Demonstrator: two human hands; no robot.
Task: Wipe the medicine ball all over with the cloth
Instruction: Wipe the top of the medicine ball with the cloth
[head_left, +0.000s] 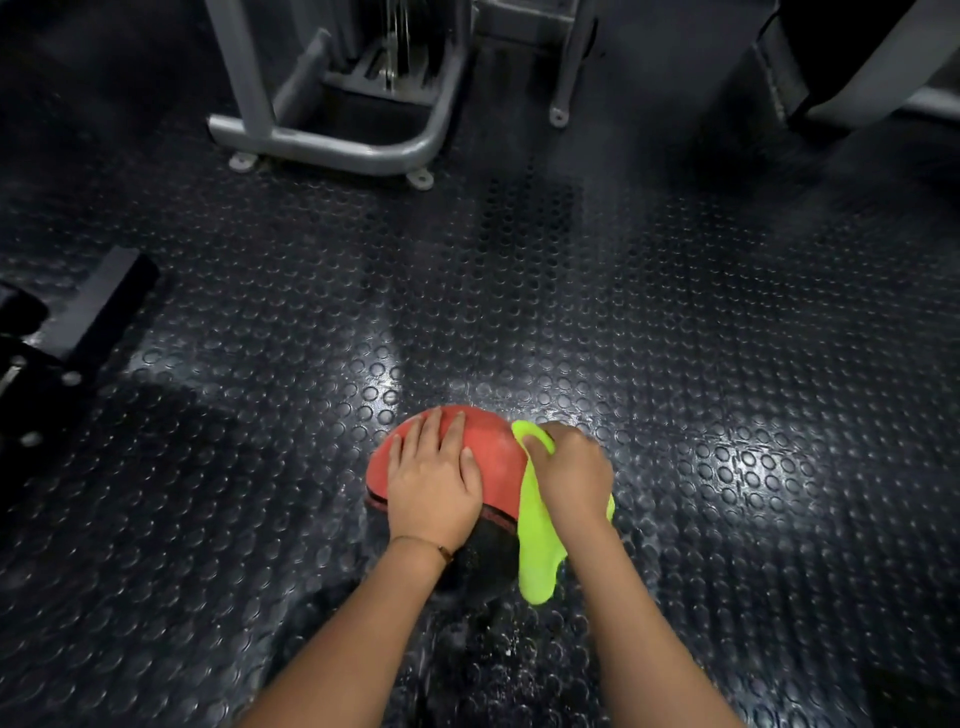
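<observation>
A red and black medicine ball (491, 447) rests on the studded rubber floor, low in the middle of the view. My left hand (434, 475) lies flat on its red top, fingers spread, steadying it. My right hand (571, 475) presses a bright yellow-green cloth (535, 540) against the ball's right side. The cloth drapes down past the ball's black lower half toward me. The ball's right side and underside are hidden.
A grey metal gym machine frame (332, 140) with bolted feet stands at the back left-centre. A black machine base (57, 353) sits at the left edge. More dark equipment (852, 67) fills the back right corner. Dark studded floor (675, 291) lies all around.
</observation>
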